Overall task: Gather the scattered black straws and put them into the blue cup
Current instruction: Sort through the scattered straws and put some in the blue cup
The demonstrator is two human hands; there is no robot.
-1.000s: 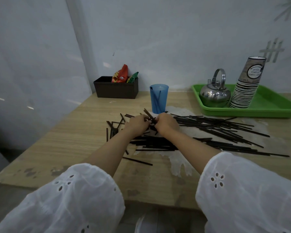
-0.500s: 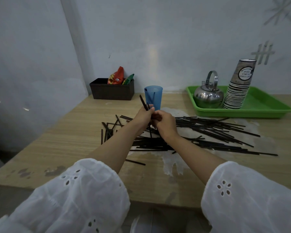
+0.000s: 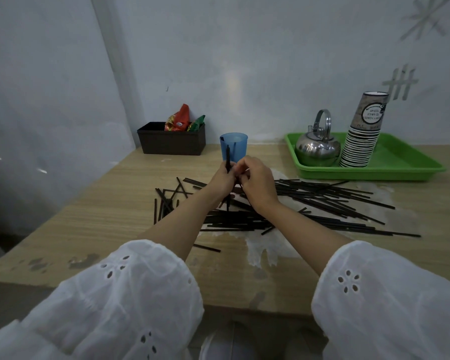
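- The left hand (image 3: 222, 179) is closed around a few black straws, the held straws (image 3: 228, 158), which stand nearly upright; their tops rise in front of the blue cup (image 3: 233, 149) and their lower ends poke out below the hand
- The right hand (image 3: 257, 183) sits just beside the left, touching it, with its fingers curled in toward the same bundle; whether it actually pinches a straw cannot be told
- Both hands hover above the tabletop (image 3: 109, 219), just in front of the blue cup, which stands upright near the back wall and already has a dark straw or two leaning inside
- The scattered straws (image 3: 322, 203) lie flat across the tabletop under and around the hands: a long fan reaching to the right, a dense stack below the wrists, a small crossed cluster to the left
- One single straw (image 3: 207, 248) lies apart, nearer the person
- A green tray (image 3: 400, 167) at the back right carries a steel kettle (image 3: 317, 149) and a stack of paper cups (image 3: 361, 133) standing side by side
- A dark box (image 3: 172, 142) with bright snack packets (image 3: 178, 122) sits at the back left, near the blue cup
- White eyelet sleeves (image 3: 130, 294) cover both upper arms in the foreground
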